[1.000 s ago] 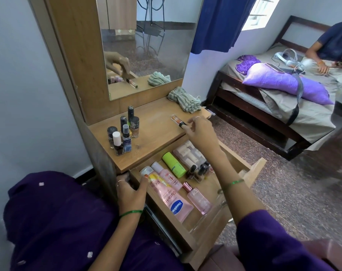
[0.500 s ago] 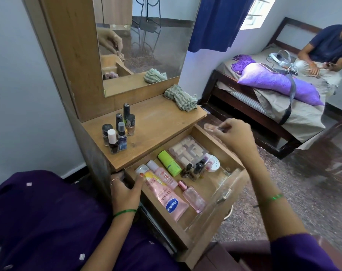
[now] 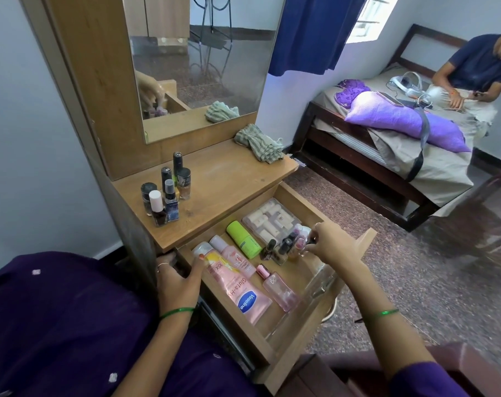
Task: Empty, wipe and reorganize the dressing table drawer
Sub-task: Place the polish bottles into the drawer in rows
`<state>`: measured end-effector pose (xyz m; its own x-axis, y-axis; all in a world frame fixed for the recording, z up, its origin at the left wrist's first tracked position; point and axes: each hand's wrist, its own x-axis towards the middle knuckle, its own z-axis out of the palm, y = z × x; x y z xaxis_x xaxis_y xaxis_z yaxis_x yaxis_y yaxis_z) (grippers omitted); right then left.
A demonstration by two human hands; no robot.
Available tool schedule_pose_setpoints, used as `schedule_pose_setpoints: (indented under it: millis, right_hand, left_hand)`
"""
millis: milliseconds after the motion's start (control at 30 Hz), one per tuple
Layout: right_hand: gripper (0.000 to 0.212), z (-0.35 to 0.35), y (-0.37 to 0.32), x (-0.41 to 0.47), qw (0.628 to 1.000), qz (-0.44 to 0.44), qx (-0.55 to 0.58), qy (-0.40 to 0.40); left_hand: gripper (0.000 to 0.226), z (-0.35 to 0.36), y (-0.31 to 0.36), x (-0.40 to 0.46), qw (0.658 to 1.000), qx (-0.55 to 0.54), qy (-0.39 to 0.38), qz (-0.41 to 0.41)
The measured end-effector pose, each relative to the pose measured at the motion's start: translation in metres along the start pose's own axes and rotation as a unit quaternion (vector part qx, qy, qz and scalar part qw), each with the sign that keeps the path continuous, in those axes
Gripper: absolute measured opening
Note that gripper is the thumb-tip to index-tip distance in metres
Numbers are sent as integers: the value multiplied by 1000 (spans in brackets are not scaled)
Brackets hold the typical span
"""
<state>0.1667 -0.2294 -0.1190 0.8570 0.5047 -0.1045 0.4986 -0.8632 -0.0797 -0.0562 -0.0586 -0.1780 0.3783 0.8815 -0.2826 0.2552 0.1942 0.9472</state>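
On the left of the counter (image 3: 220, 179) stands a tight cluster of nail polish bottles (image 3: 166, 196), upright and touching one another. Below them the left hand (image 3: 177, 282) holds the near left corner of the open drawer (image 3: 355, 247), its grip curled over the drawer's side wall, thumb inside beside a white-capped tube (image 3: 205, 253). Within the drawer, a pink Vaseline tube (image 3: 243, 293) lies flat along the left side, a smaller pink tube (image 3: 235, 256) just beside it, then a green tube (image 3: 243, 239) and a pink glass bottle (image 3: 278, 287) lying on its side near the front. Farther back rests a clear pack of pale rollers (image 3: 269, 219). Right of the green tube, several small dark-capped bottles (image 3: 283, 247) stand together, and the right hand (image 3: 329, 245) reaches in over them, its grip narrow, fingertips pinching one small item (which one, I cannot tell). A striped cloth (image 3: 258, 143) lies crumpled at the counter's far right corner. Beyond, a person sits on a bed (image 3: 415, 167).
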Motion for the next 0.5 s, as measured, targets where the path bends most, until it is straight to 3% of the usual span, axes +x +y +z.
schedule_pose_setpoints:
  millis: [333, 500]
  right_hand:
    - [13, 11, 4, 1, 999, 29, 43, 6]
    - [25, 3, 7, 0, 1000, 16, 1, -2]
  left_hand:
    - [58, 2, 0, -1, 1000, 1, 0, 8]
    - [58, 2, 1, -1, 1000, 4, 3, 3]
